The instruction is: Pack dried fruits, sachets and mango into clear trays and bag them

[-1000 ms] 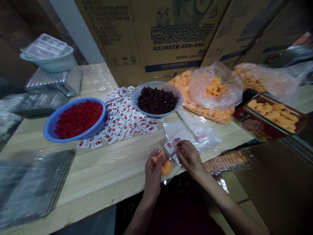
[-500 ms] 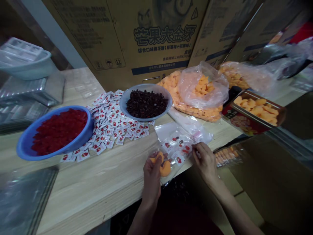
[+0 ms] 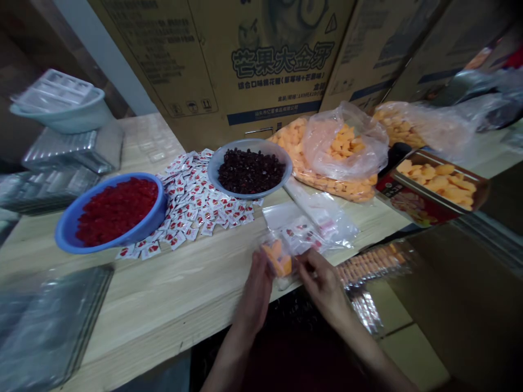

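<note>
From my feed, the fingers (image 3: 265, 265) of my left hand (image 3: 256, 286) are closed on the left side of a small clear bag (image 3: 291, 246). My right hand (image 3: 323, 283) pinches its near right edge. The bag holds orange pieces (image 3: 278, 257) and red-and-white sachets, and sits at the near edge of the counter (image 3: 171, 294). Just beyond lie flat empty bags (image 3: 327, 218). Farther back are loose sachets (image 3: 196, 193), a grey bowl of dark pieces (image 3: 249, 170) and a blue bowl of red ones (image 3: 110, 209).
</note>
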Demonstrator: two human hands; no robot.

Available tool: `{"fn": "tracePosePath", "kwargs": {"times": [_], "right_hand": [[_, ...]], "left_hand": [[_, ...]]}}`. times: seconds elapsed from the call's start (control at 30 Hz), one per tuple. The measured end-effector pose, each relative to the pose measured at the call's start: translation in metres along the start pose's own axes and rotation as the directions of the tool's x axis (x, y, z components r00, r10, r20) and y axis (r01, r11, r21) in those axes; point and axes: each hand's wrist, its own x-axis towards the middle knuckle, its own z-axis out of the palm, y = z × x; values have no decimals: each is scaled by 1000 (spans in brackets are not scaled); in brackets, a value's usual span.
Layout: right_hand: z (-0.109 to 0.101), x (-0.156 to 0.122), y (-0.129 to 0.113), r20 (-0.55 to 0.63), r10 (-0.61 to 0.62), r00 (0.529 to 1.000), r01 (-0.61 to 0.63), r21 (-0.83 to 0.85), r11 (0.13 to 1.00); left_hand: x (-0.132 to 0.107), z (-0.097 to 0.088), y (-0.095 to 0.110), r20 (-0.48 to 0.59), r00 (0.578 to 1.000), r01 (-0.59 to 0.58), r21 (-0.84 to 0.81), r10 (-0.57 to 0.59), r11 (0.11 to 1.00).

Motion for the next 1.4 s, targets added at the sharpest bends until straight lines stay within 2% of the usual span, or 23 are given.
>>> {"fn": "tracePosePath", "kwargs": {"times": [0.1, 0.17, 0.27, 0.4, 0.5, 0.6, 0.67, 0.73, 0.87, 0.93, 1.0, 1.1, 1.17, 1.23, 1.3, 1.37, 1.4], "right_hand": [[-11, -2, 7, 12, 49, 999, -50, 72, 996], [-14, -4, 9, 46, 41, 998, -45, 103, 994], [-13, -6, 7, 66, -1, 998, -5, 94, 996], [-9, -9, -4, 115, -57, 992, 48, 83, 995], [-5, -12, -11, 127, -71, 989, 55, 120, 991], [-5, -15, -12, 128, -63, 990, 44, 145, 988], [-7, -17, -11, 110, -68, 992, 58, 85, 995], [-10, -19, -10, 103, -86, 991, 93, -59, 994], [-10, -25, -14, 195, -107, 975, 168, -327, 930], [-11, -29, -18, 202, -118, 972, 186, -366, 912], [-18, -33, -21, 171, -155, 973, 207, -346, 915], [-49, -38, -23, 141, -186, 972, 221, -296, 929], [-86, -45, -21, 136, -143, 980, 180, -315, 932], [-134, -59, -17, 109, -45, 993, 83, -374, 924], [-188, -82, -10, 29, 96, 995, -73, -452, 889], [-239, -115, 1, -115, 261, 958, -281, -546, 790], [-260, -133, 8, -225, 338, 914, -404, -596, 694]], "left_hand": [[-12, -13, 8, 138, 978, 164, -61, -155, 985], [-14, -18, 4, 147, 971, 195, -16, -190, 981], [-8, -16, -6, 140, 977, 153, 78, -163, 985], [5, -3, -17, 125, 987, 78, 155, -98, 985], [13, 2, -24, 74, 997, 15, 219, -32, 976], [20, -1, -30, -3, 999, -40, 291, 43, 956], [20, -4, -33, -28, 997, -62, 320, 75, 945], [17, -6, -33, -27, 996, -73, 343, 88, 937], [1, 3, -22, 25, 987, -151, 517, 161, 842], [-11, 12, -13, 75, 975, -211, 608, 209, 765], [-22, 21, -4, 159, 965, -262, 651, 209, 713], [-34, 27, 8, 305, 945, -304, 672, 122, 675], [-37, 25, 14, 324, 943, -294, 687, 82, 665], [-36, 18, 16, 258, 962, -253, 705, 92, 663], [-31, 5, 16, 160, 981, -192, 717, 110, 670], [-25, -11, 15, 69, 990, -135, 718, 123, 683], [-22, -20, 15, 28, 991, -113, 713, 133, 692]]}}
